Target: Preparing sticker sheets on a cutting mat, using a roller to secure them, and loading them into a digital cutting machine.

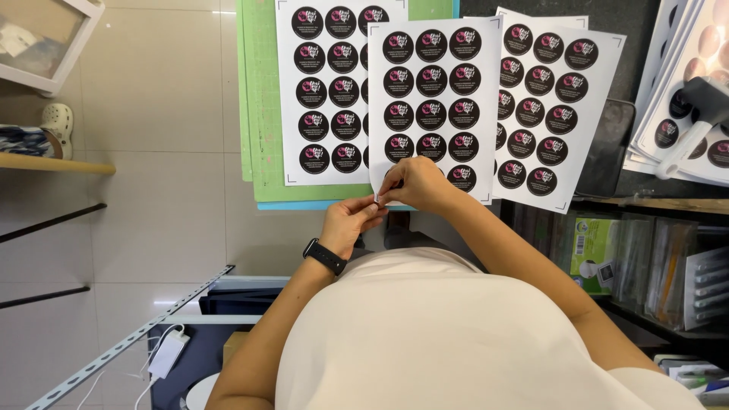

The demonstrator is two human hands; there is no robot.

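Sticker sheet (434,99): we pinch its near edge between left hand (351,222) and right hand (416,184), peeling slowly, keeping it flat.

White sticker sheet (434,99), black round labels, lying flat atop neighbouring sheets.

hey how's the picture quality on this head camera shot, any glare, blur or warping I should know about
Head view: lighting is even and soft, with no harsh shadows; the sticker sheet and both hands, left hand and right hand, are sharp. Head view: a faint sheen shows on the floor tiles. Head view: wide-angle warping bends straight lines near the edges, such as the metal rail.
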